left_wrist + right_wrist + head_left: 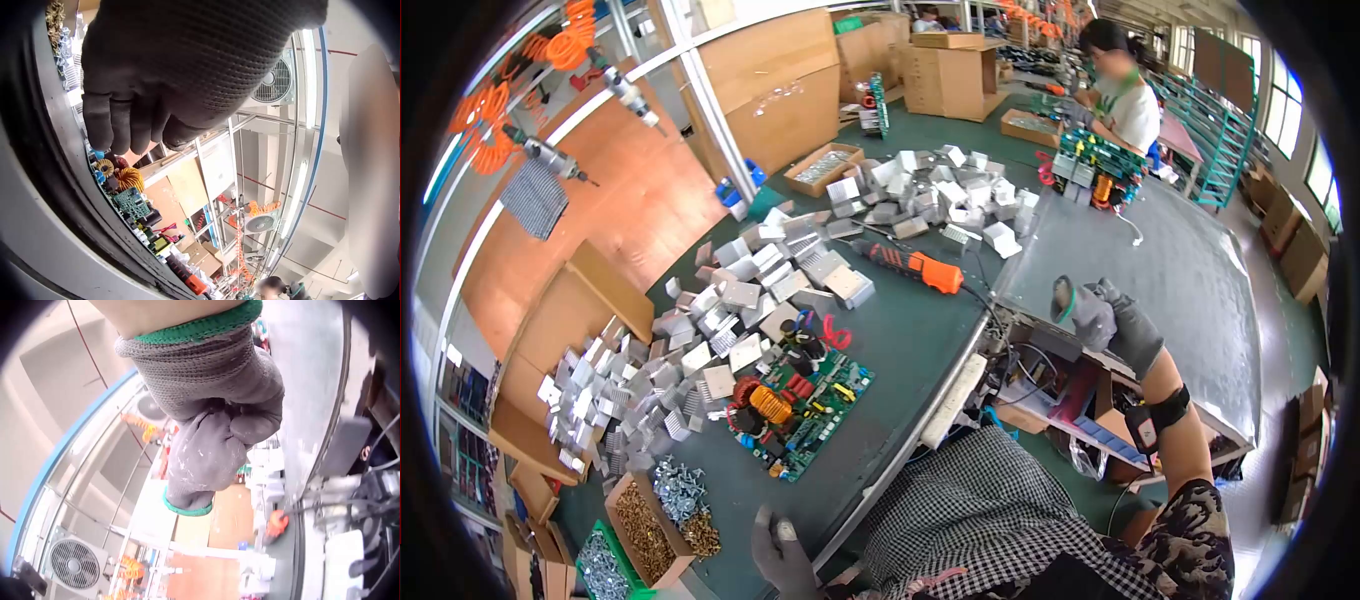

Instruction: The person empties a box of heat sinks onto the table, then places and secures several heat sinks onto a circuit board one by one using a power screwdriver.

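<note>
My right hand (1136, 335), in a grey work glove, is raised at the right above the grey tabletop's near edge. It grips a second grey glove (209, 453), bunched up, whose green-trimmed cuff sticks out on the far side. In the right wrist view the fingers of the right hand (262, 403) curl into this glove. My left hand (782, 558), also gloved, is low at the bench's front edge with its fingers loosely extended and nothing in them. Nearest to it is a green circuit board (815, 410) with copper coils and capacitors.
Many silver heat sinks (745, 295) are heaped across the bench. An orange electric screwdriver (920, 268) lies beyond the board. Screws fill a cardboard box (645, 530) and a green bin (603, 565) at the lower left. Across the bench, a person (1125, 100) works near another board (1095, 170).
</note>
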The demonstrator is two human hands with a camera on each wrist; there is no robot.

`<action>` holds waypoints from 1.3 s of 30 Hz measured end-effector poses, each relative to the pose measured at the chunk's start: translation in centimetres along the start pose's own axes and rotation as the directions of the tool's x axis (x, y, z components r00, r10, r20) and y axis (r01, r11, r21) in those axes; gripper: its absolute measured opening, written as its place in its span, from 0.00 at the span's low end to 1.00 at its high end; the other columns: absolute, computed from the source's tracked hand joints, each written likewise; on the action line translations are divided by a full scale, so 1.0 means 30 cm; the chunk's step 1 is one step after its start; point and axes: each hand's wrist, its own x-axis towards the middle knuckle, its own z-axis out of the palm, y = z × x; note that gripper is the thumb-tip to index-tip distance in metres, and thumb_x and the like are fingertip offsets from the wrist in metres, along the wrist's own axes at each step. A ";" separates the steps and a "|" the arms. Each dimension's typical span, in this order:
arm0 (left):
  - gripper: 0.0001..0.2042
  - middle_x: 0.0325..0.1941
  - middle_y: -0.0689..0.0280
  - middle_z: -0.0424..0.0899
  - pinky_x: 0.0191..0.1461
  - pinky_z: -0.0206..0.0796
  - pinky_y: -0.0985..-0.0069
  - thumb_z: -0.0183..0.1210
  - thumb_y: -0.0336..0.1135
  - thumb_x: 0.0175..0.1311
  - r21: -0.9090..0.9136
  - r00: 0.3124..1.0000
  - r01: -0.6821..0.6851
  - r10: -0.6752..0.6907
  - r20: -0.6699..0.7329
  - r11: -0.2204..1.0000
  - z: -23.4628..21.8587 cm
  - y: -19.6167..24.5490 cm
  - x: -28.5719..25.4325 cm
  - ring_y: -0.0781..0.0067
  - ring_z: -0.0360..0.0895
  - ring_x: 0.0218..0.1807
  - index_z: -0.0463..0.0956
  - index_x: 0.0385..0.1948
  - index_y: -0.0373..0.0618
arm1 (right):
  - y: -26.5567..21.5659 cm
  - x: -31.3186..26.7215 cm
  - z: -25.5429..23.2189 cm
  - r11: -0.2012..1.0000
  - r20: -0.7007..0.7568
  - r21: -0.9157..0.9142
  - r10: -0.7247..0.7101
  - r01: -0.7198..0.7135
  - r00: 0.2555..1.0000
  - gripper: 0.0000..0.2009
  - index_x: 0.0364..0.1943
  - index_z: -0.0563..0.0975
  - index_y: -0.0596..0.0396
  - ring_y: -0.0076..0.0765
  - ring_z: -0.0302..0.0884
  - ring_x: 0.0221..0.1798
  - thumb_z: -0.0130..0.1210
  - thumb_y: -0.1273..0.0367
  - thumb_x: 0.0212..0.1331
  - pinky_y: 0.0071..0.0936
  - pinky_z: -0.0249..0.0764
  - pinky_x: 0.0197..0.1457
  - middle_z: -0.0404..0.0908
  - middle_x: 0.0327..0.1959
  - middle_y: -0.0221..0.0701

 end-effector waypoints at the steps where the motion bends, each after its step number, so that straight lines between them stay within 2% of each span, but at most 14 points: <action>1: 0.14 0.37 0.63 0.76 0.42 0.67 0.76 0.53 0.29 0.63 -0.004 0.999 0.008 -0.009 -0.045 1.000 -0.008 -0.012 -0.005 0.74 0.73 0.38 0.73 0.48 0.34 | 0.027 0.075 0.122 0.987 -0.001 -0.160 -0.009 0.009 1.000 0.16 0.46 0.75 0.59 0.29 0.78 0.42 0.48 0.60 0.68 0.29 0.77 0.46 0.80 0.42 0.32; 5: 0.16 0.42 0.56 0.80 0.46 0.69 0.71 0.55 0.28 0.59 0.214 0.995 0.070 -0.053 -0.083 0.974 -0.050 -0.045 -0.008 0.64 0.78 0.42 0.74 0.49 0.35 | 0.118 0.359 0.529 0.943 0.082 -0.311 0.151 -0.118 0.985 0.13 0.49 0.73 0.62 0.27 0.78 0.42 0.48 0.67 0.67 0.26 0.77 0.48 0.79 0.45 0.33; 7: 0.12 0.40 0.51 0.80 0.44 0.70 0.61 0.56 0.36 0.64 0.243 0.993 -0.089 0.105 -0.054 0.966 -0.066 -0.024 0.006 0.48 0.78 0.40 0.78 0.45 0.44 | 0.161 0.527 0.708 0.935 0.170 -0.340 0.171 -0.106 0.970 0.14 0.51 0.72 0.61 0.26 0.78 0.42 0.48 0.67 0.67 0.26 0.78 0.47 0.79 0.43 0.32; 13: 0.10 0.38 0.54 0.81 0.43 0.71 0.63 0.56 0.33 0.62 0.164 0.997 -0.063 0.070 -0.042 0.984 -0.064 -0.022 0.024 0.49 0.78 0.39 0.79 0.43 0.44 | 0.151 0.970 1.229 0.914 0.270 -0.405 0.094 0.024 0.958 0.15 0.50 0.72 0.52 0.29 0.81 0.35 0.45 0.59 0.68 0.28 0.81 0.37 0.80 0.40 0.32; 15: 0.09 0.38 0.55 0.82 0.42 0.72 0.64 0.56 0.31 0.61 0.141 0.996 -0.084 0.088 -0.023 0.986 -0.072 -0.037 0.014 0.50 0.79 0.38 0.79 0.42 0.46 | 0.163 1.069 1.308 0.741 0.234 -0.652 -0.006 0.161 0.972 0.21 0.54 0.70 0.53 0.36 0.78 0.39 0.50 0.54 0.65 0.35 0.80 0.41 0.75 0.41 0.36; 16: 0.08 0.38 0.55 0.82 0.42 0.72 0.65 0.56 0.30 0.61 0.133 0.993 -0.102 0.109 -0.049 0.986 -0.074 -0.037 0.013 0.52 0.80 0.38 0.79 0.41 0.46 | 0.192 1.111 1.290 0.629 0.400 -0.705 -0.031 0.329 0.916 0.23 0.56 0.69 0.55 0.35 0.77 0.41 0.50 0.54 0.64 0.33 0.80 0.40 0.75 0.42 0.35; 17: 0.08 0.38 0.55 0.82 0.42 0.72 0.65 0.56 0.30 0.61 0.144 0.993 -0.092 0.102 -0.058 0.985 -0.072 -0.043 0.010 0.52 0.80 0.38 0.79 0.41 0.46 | 0.226 1.142 1.277 0.634 0.410 -0.700 -0.020 0.329 0.912 0.23 0.56 0.69 0.55 0.35 0.77 0.41 0.50 0.54 0.64 0.33 0.80 0.40 0.75 0.42 0.35; 19: 0.08 0.38 0.55 0.82 0.41 0.72 0.66 0.55 0.29 0.62 0.116 0.993 -0.079 0.088 -0.075 0.990 -0.067 -0.056 -0.001 0.52 0.80 0.38 0.79 0.41 0.45 | 0.285 1.164 1.243 0.613 0.320 -0.763 0.084 0.205 0.944 0.24 0.58 0.68 0.57 0.33 0.77 0.43 0.50 0.55 0.64 0.31 0.79 0.38 0.75 0.43 0.35; 25: 0.08 0.37 0.55 0.83 0.41 0.72 0.67 0.55 0.27 0.61 0.205 0.990 -0.095 0.114 -0.084 0.974 -0.059 -0.045 -0.002 0.53 0.81 0.38 0.80 0.40 0.45 | 0.374 0.979 0.921 0.564 0.262 -0.809 0.091 0.167 0.961 0.16 0.51 0.74 0.56 0.25 0.77 0.34 0.51 0.62 0.64 0.23 0.75 0.34 0.78 0.32 0.27; 27: 0.08 0.37 0.55 0.83 0.41 0.72 0.67 0.55 0.27 0.61 0.201 0.988 -0.091 0.114 -0.106 0.975 -0.050 -0.053 -0.004 0.53 0.81 0.37 0.80 0.40 0.44 | 0.366 0.900 0.816 0.522 0.263 -0.839 0.142 0.153 0.954 0.16 0.48 0.75 0.58 0.25 0.77 0.34 0.52 0.62 0.62 0.24 0.75 0.32 0.78 0.36 0.31; 31: 0.08 0.36 0.54 0.83 0.41 0.73 0.66 0.56 0.28 0.60 0.222 0.980 -0.087 0.123 -0.154 0.971 -0.040 -0.034 -0.002 0.52 0.80 0.37 0.80 0.39 0.44 | 0.359 0.744 0.660 0.437 0.265 -0.883 0.158 0.174 0.951 0.15 0.47 0.76 0.56 0.26 0.76 0.36 0.52 0.62 0.62 0.25 0.75 0.39 0.78 0.35 0.31; 35: 0.08 0.36 0.54 0.83 0.42 0.72 0.65 0.57 0.28 0.59 0.254 0.966 -0.126 0.177 -0.189 0.959 -0.028 -0.044 -0.008 0.53 0.80 0.38 0.81 0.39 0.43 | 0.386 0.584 0.517 0.291 0.416 -0.888 0.171 0.357 0.893 0.15 0.49 0.75 0.54 0.30 0.77 0.45 0.53 0.62 0.61 0.28 0.72 0.51 0.79 0.40 0.32; 37: 0.08 0.37 0.54 0.83 0.43 0.72 0.66 0.57 0.30 0.60 0.237 0.975 -0.132 0.168 -0.142 0.963 -0.016 -0.048 -0.018 0.53 0.80 0.38 0.81 0.39 0.41 | 0.406 0.484 0.426 0.085 0.520 -0.854 0.143 0.513 0.842 0.15 0.49 0.75 0.53 0.30 0.77 0.47 0.54 0.62 0.61 0.28 0.72 0.51 0.80 0.41 0.33; 39: 0.09 0.37 0.53 0.83 0.44 0.72 0.65 0.57 0.33 0.61 0.280 0.976 -0.086 0.138 -0.169 0.956 -0.023 -0.055 -0.012 0.52 0.80 0.38 0.81 0.40 0.41 | 0.432 0.463 0.395 0.177 0.511 -0.852 0.075 0.493 0.856 0.14 0.48 0.76 0.53 0.31 0.78 0.46 0.54 0.64 0.61 0.28 0.72 0.51 0.80 0.41 0.34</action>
